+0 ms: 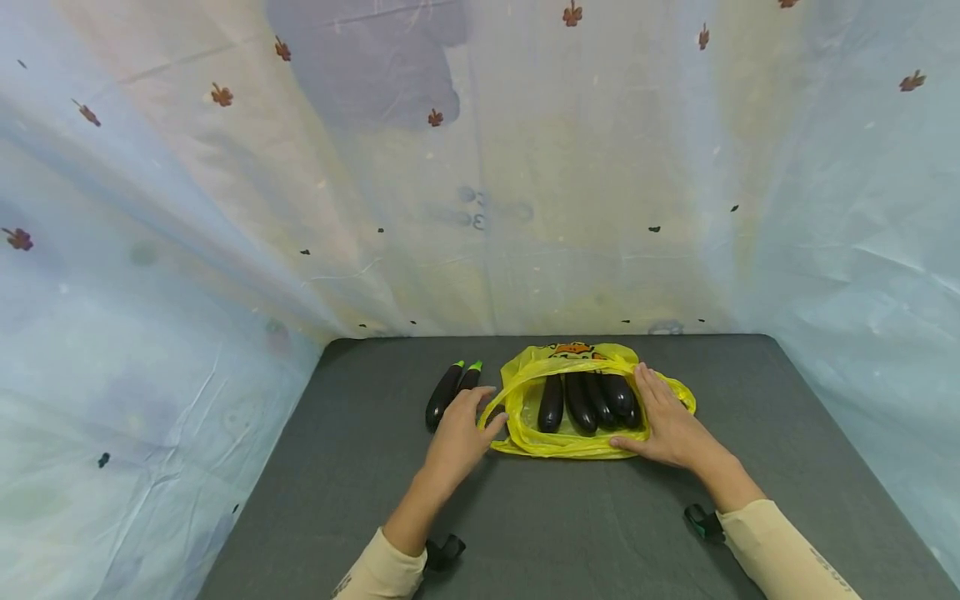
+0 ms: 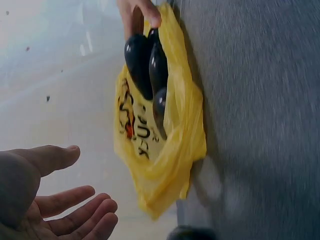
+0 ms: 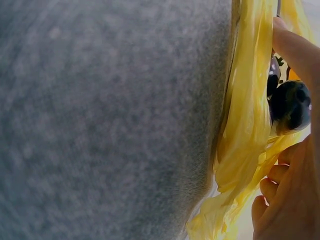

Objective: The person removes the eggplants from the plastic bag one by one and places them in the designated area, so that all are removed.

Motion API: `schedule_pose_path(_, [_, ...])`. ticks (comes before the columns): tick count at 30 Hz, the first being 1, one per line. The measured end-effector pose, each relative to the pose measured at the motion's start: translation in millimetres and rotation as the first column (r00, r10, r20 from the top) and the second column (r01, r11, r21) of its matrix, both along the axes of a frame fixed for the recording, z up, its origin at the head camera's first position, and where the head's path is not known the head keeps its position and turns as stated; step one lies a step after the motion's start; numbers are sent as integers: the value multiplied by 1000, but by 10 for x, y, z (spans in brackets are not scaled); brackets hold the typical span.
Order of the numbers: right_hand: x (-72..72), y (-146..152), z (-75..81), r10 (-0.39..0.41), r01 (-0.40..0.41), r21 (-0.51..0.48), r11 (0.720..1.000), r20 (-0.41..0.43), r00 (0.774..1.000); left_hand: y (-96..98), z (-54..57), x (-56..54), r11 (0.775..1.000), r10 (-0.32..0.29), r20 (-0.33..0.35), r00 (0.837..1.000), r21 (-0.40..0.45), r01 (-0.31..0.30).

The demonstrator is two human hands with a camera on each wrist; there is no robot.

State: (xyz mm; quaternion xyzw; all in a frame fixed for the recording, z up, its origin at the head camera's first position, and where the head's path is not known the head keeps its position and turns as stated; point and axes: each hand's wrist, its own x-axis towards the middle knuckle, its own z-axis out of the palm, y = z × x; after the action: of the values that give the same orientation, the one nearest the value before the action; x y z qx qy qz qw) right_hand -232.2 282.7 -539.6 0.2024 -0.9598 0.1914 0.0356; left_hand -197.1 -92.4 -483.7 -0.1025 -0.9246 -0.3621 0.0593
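Note:
A yellow plastic bag [image 1: 570, 451] lies on its side with its mouth facing me. Several dark eggplants [image 1: 581, 403] are inside it, side by side. My left hand [image 1: 459, 437] is at the bag's left edge, thumb and fingers spread; the left wrist view shows nothing in it and a gap to the bag. At the bag's right side, my right hand [image 1: 670, 427] rests against the mouth with fingers extended and thumb near the front rim. Left of the bag lie two more eggplants [image 1: 442, 398] with green stem ends, the right one partly hidden by my left hand.
Everything lies on a dark grey table [image 1: 570, 525] with rounded far corners. A pale plastic sheet [image 1: 525, 167] with small leaf prints hangs behind the table and along both sides. A black strap [image 1: 445, 552] is on my left wrist, another [image 1: 703, 523] on my right.

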Motion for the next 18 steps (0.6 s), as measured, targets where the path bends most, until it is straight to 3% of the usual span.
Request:
schedule_pose_path(7, [14,-12,18,10,-10,-12,1000,-25,1000,191,-64,-20,998,-63,37,997,-3,64])
schedule_pose_path(18, [-2,-17,-12,2,-2,-1,1000,-2,1000,362,-251,-128,992,-118,17,993,-36,118])
